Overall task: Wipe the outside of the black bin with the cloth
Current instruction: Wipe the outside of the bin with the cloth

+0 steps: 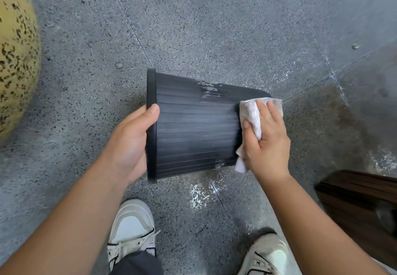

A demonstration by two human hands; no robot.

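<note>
The left hand (131, 143) grips the rim of the ribbed black plastic bin (193, 126), held sideways; the right hand (266, 137) presses a crumpled white cloth (253, 115) against its base end, fingers (263, 107) curled over it.

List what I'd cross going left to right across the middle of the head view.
Yellow speckled pot → left hand gripping the rim → black bin → cloth under the right hand → dark wooden furniture.

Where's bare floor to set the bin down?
Bare terrazzo floor lies beyond the black bin, between the speckled yellow pot and the stained patch at right. Crowded near: both shoes below, dark wooden furniture lower right.
</note>
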